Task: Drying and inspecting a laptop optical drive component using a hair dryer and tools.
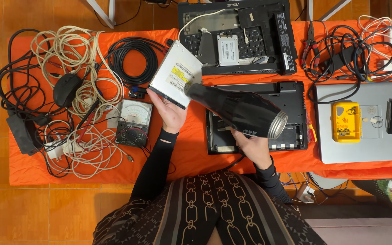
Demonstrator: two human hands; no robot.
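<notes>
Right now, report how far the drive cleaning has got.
Done: the optical drive is out of the opened laptop base. In hand: the left hand holds the drive up while the right hand aims the black blower at it. Left: the drive is not refitted and both laptops lie open.

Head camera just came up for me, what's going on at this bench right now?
A person stands at an orange-covered table. The left hand holds up a flat silver optical drive, label side up. The right hand grips a black hair dryer, its nozzle aimed toward the drive's edge. Beneath the dryer lies an opened black laptop base, with another opened laptop behind it. An analog multimeter sits to the left among coiled cables.
</notes>
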